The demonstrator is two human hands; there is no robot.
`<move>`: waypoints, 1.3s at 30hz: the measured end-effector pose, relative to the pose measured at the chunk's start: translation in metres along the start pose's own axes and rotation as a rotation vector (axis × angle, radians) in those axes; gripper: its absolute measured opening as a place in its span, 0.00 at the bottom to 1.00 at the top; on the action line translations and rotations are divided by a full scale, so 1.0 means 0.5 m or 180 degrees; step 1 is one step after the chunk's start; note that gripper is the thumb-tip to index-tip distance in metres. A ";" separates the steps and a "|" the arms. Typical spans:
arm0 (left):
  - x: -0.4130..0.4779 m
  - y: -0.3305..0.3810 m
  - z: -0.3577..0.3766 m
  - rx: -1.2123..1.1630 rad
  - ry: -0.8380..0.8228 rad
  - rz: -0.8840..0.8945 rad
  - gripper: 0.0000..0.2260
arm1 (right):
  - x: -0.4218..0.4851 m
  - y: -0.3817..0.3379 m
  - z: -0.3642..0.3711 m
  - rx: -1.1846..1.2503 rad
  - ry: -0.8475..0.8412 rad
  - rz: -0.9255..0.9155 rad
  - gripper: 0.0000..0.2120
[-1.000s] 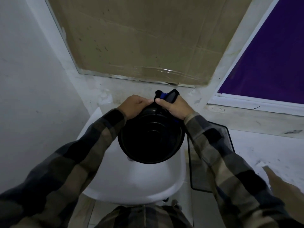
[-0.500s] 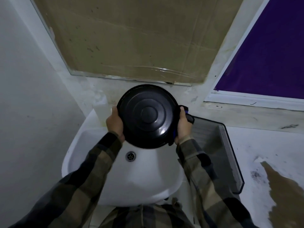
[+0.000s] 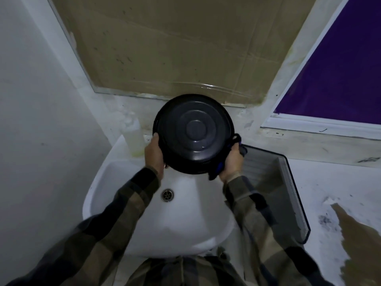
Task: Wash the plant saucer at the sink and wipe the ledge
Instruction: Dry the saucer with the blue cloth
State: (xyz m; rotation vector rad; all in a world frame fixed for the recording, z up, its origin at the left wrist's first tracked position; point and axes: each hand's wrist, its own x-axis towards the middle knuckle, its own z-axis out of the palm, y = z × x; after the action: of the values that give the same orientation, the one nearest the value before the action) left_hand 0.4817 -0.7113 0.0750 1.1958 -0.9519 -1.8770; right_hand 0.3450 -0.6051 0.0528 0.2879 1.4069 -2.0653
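1. The plant saucer [image 3: 193,134] is up in the air over the back of the sink [image 3: 185,223], just under the brown cardboard [image 3: 175,48] on the wall. Only the hands and the cloth touch it.
2. The left hand [image 3: 154,156] has its grip on the saucer's left edge, with the thumb in front. The right hand [image 3: 232,163] has its grip on the right edge. A dark blue cloth [image 3: 237,141] is squeezed between that hand and the saucer. The fingers behind the saucer are hidden.
3. The saucer is held only by its edges. If it is wet, it could slip, bang down into the sink and maybe crack.
4. The cloth is only pinched. If the right hand lets go a little, the cloth could drop into the sink near the drain [image 3: 167,195].
5. A bottle [image 3: 134,137] stands on the sink's back corner, just beside the left hand. A bump from that hand could knock it over.
6. Water could drip off the saucer onto the ledge [image 3: 309,147], and that means more to wipe.
7. The saucer is round and black. The side we see has rings like a target, with a flat circle in the middle. I think this is its bottom. It tips toward the person.
8. There is a small shiny spot low on it. It may be water. I see no dirt, but the light is dim.
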 end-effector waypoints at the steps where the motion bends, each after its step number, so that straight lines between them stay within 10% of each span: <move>1: 0.012 0.014 -0.008 0.0258 0.0062 0.0061 0.14 | 0.004 -0.022 -0.006 -0.0307 -0.0071 -0.0129 0.12; 11: 0.047 0.092 0.042 0.3146 -0.1955 0.0930 0.21 | 0.024 -0.097 0.001 -0.2801 -0.1932 -0.1018 0.09; 18: 0.042 0.059 0.005 0.1962 -0.0823 0.0784 0.14 | -0.002 -0.051 -0.041 -0.1349 -0.0420 -0.0373 0.09; 22: 0.022 0.010 0.011 0.1025 0.0071 0.0535 0.15 | 0.003 0.038 -0.071 -0.0577 0.0460 -0.0009 0.26; 25: -0.004 -0.032 0.039 -0.0018 0.0325 0.0138 0.15 | -0.020 0.121 -0.055 -0.0227 0.0239 0.0466 0.23; 30: 0.000 -0.018 0.022 -0.0045 0.0383 0.0453 0.13 | -0.016 0.137 -0.057 -0.0764 0.0204 0.0486 0.28; 39: 0.021 0.016 -0.066 0.0268 0.0707 0.1070 0.15 | 0.095 0.040 -0.051 -0.3934 -0.0022 -0.1160 0.17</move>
State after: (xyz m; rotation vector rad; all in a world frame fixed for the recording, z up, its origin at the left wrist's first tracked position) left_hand 0.5103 -0.7308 0.0676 1.1816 -1.0425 -1.4225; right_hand 0.3154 -0.6046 0.0035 -0.5183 2.5261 -1.0485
